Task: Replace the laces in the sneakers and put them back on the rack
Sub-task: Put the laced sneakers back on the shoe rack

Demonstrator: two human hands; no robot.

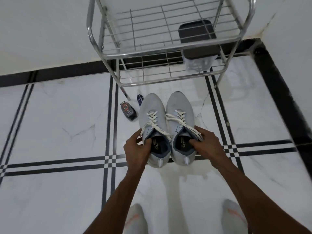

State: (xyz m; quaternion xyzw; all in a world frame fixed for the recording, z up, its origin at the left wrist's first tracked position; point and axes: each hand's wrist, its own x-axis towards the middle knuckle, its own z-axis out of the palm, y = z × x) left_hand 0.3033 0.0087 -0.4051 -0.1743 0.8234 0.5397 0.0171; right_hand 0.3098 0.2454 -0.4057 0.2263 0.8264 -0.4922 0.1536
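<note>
White tiled floor [59, 124], black inlay lines. Both sneakers side by side, toes at 12 o'clock toward the wire rack [168, 53]. Left hand [137, 147] grips the left sneaker [152, 108] at its collar; right hand [205, 141] grips the right sneaker [179, 105] likewise. White laces [179, 118] threaded, ends loose. Rack lies straight ahead, equally near both hands.

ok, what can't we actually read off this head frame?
- Fingertips of left hand and right hand: hidden inside the collars of the pale grey knit sneakers.
- Small dark blue item: mostly behind the left sneaker's toe.
- Clear plastic container: blurred, crossed by the chrome wire rack.
- Insole print: too small.
</note>
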